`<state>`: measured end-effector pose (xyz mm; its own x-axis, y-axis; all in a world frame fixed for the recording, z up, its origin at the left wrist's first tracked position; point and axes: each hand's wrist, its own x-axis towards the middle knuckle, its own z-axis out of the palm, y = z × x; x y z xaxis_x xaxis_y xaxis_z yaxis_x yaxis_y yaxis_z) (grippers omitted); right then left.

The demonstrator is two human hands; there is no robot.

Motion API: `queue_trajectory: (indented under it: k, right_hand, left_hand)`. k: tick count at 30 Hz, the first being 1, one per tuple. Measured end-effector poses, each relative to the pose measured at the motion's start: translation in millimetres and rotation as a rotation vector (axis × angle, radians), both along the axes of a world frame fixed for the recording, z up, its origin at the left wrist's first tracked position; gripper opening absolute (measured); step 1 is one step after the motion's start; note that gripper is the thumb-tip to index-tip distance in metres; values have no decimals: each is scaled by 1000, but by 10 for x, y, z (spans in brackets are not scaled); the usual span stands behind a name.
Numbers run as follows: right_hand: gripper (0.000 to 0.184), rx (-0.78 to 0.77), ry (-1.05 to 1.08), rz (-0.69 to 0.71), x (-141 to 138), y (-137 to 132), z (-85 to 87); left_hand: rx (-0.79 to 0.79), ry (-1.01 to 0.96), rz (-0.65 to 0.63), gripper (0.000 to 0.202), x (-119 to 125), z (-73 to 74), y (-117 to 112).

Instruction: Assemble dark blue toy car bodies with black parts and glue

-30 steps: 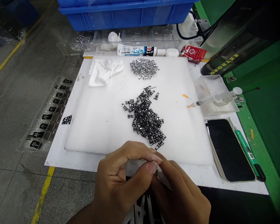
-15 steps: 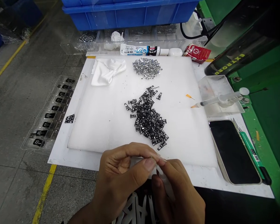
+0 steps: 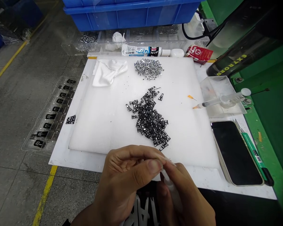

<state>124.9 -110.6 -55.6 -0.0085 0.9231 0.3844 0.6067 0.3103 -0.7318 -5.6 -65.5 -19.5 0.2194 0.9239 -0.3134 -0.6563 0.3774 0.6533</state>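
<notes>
My left hand (image 3: 126, 180) is closed, thumb and forefinger pinched together over the front edge of the work surface. What they pinch, if anything, is hidden behind the fingertips. Right beside it, my right hand (image 3: 187, 196) grips a white, slender, tube-like piece (image 3: 173, 190), its upper end meeting the left fingertips. Just beyond the hands, a heap of small black tapered frames (image 3: 149, 121) lies on a white foam pad (image 3: 103, 122). Farther back on the pad is a heap of tiny silvery metal pieces (image 3: 148, 68).
A folded white cloth (image 3: 108, 73) lies at the pad's back left. On the right are a syringe (image 3: 224, 99), a phone (image 3: 237, 152) and a green cutter knife (image 3: 254, 152). A clear tray (image 3: 29, 141) of black parts sits left; blue bins (image 3: 132, 15) stand behind.
Both hands have shifted slightly to the right, still together. The white tube-like piece in my right hand moved with them. The things on the pad look unmoved.
</notes>
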Motion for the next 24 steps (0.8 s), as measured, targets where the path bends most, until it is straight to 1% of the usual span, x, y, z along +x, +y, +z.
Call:
queue_trajectory:
  k: [3,5,6,7,10,11,12,13,15,17,19,21,24]
  right_hand:
    - [29,-5,-14,-14,-23,-26,41]
    - [27,-27,-11,-26,-38,-70,44]
    - [24,-51,-11,-34,-45,-98,37]
    - [21,-86,-13,-44,-50,-125,25]
    - [18,-158,8,-80,-56,-175,-18]
    - [20,-156,27,-84,-56,-175,-30]
    - [21,-143,49,-80,-55,-167,-38]
    - [22,-131,69,-65,-56,-153,-43]
    - [22,-135,91,-21,-59,-121,-41]
    - [22,-154,104,0,-63,-98,-28]
    - [24,-165,114,-4,-62,-91,-15]
    - [27,-165,117,-14,-58,-93,-10]
    - [34,-153,104,-21,-51,-97,-23]
  left_hand:
    - [-27,-25,-9,13,26,-1,4]
    - [-13,10,11,15,-15,9,36]
    - [27,51,62,17,-59,21,64]
    - [84,109,156,20,-116,37,98]
    - [253,314,543,25,-285,103,202]
    - [270,374,606,23,-312,121,221]
    - [268,428,611,21,-314,132,226]
    - [255,468,568,18,-292,136,215]
    - [181,518,414,15,-192,119,155]
    - [66,508,263,16,-72,84,70]
    - [-14,453,152,19,12,55,-2]
    - [-30,395,82,21,39,43,-41]
    - [-26,369,46,18,10,51,-45]
